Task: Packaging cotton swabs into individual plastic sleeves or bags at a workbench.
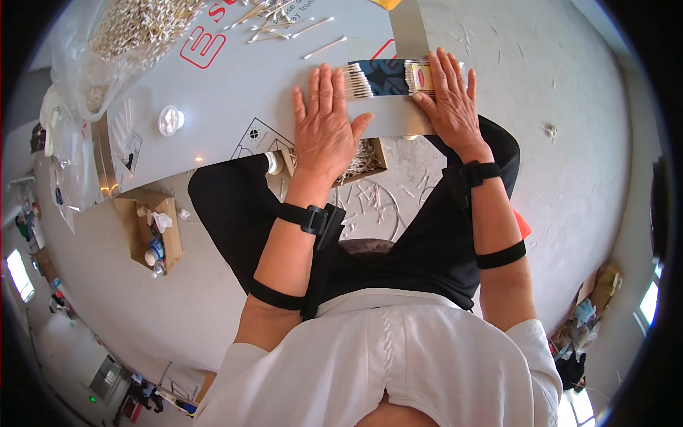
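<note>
A dark blue strip (385, 77) lies near the right end of the grey tabletop. At its left end is an even row of cotton swabs (358, 81); at its right end, more swab tips line up beside a small yellow-and-white packet (421, 77) with a red mark. My left hand (326, 124) lies flat, fingers stretched and thumb apart, its fingertips beside the left swab row. Over the packet end rests my right hand (452, 107), fingers straight, covering part of it. Neither hand grips anything that I can see.
Loose swabs (325, 48) lie scattered at the table's back, by a clear bag of swabs (139, 28). A round white container (170, 120) stands to the left. Below the edge sit a box of swabs (370, 165) and a cardboard box of bottles (135, 220). Swabs litter the floor.
</note>
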`<state>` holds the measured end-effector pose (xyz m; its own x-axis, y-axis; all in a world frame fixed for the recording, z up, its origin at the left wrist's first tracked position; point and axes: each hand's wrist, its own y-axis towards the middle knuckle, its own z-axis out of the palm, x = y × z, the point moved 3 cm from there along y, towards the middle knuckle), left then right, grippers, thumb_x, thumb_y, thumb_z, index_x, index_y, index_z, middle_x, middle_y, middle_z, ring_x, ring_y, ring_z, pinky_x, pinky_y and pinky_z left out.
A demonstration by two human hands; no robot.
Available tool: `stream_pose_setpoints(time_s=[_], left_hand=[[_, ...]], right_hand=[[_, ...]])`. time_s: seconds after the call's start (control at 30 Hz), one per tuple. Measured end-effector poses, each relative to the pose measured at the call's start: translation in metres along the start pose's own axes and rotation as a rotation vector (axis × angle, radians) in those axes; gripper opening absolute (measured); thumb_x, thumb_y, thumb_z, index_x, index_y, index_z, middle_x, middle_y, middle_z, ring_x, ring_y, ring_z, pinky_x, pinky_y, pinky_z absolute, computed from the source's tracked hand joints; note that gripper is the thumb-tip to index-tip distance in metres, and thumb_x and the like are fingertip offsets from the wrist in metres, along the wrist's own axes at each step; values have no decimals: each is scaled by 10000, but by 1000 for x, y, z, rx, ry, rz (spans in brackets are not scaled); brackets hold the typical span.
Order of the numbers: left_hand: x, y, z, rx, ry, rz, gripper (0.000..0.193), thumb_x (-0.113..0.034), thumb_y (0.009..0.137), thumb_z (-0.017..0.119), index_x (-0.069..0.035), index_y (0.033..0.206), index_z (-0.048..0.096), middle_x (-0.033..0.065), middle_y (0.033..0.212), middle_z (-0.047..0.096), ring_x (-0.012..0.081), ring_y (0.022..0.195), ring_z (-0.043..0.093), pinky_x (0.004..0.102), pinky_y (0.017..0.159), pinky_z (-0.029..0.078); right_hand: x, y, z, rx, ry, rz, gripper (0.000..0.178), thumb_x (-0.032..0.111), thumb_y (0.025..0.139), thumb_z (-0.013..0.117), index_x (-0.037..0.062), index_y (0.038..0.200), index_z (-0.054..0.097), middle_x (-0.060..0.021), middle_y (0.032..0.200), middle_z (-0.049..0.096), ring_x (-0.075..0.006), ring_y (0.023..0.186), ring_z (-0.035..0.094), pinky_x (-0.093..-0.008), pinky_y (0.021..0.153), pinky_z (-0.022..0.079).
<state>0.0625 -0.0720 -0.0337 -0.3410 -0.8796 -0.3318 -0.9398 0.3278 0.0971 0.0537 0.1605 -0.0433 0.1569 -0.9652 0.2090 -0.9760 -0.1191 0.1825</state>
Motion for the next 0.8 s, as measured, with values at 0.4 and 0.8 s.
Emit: stream_pose_setpoints(time_s=[0.4,0.8], left_hand=[[-54,27,24,-19,-70,100,857,-514,923,572,16,1525,269,194,1608,232,305,1509,181,510,1215,100],[-66,36,29,-28,-95,145,823,-501,940,562,34,1506,295,217,1592,247,336,1499,196,522,1201,141]], right_hand=[[-2,-2,3,-2,154,-4,748,611,988,377,136,1556,274,-101,1606,282,-269,1508,191,-547,1204,22],[-11,-3,-3,-92,233,83,684,527,994,467,123,1530,333,-126,1570,336,-294,1484,243,-517,1197,93]])
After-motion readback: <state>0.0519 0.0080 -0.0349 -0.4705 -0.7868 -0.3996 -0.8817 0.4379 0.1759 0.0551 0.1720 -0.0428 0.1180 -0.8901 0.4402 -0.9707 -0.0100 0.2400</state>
